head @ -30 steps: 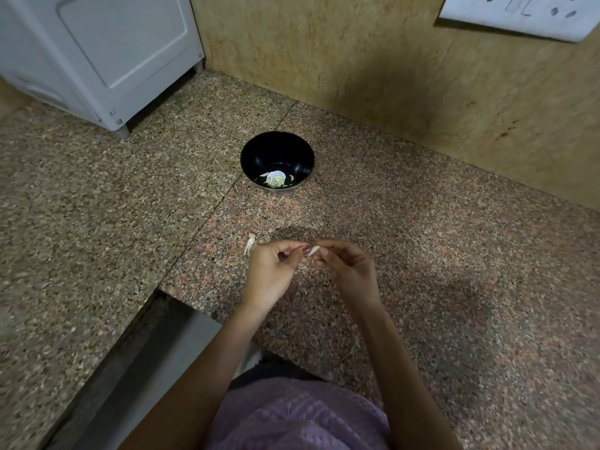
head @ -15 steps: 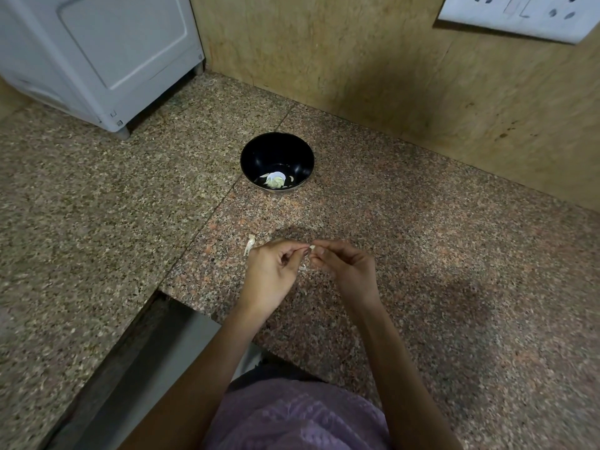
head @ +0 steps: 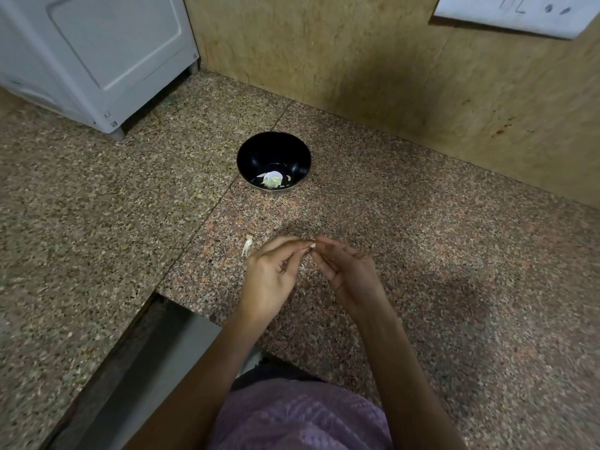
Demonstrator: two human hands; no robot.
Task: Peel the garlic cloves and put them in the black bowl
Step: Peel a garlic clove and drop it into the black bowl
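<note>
From my remote seat I see both hands meeting over a speckled granite counter (head: pixel 422 238). The left hand (head: pixel 272 274) and the right hand (head: pixel 347 274) pinch a small pale garlic clove (head: pixel 313 245) between them. On each hand the thumb and forefinger are closed together on the clove, and the other fingers are loosely curled beneath. Only a sliver of the clove shows at the fingertips, so I cannot tell how much skin is left on it.

The black bowl (head: pixel 274 147) stands on the counter beyond the hands, well apart from them and close to the wall (head: pixel 324 53). At its bottom lie a few pale garlic pieces (head: pixel 272 180). A scrap of papery skin (head: pixel 247 245) lies on the counter just left of the left hand, and smaller flakes (head: pixel 302 267) show in the gap under the fingers.

At the far left stands a white appliance (head: pixel 97 53), and a white socket plate (head: pixel 519 14) hangs on the wall at upper right. A purple garment (head: pixel 302 417) fills the bottom edge of my view.
</note>
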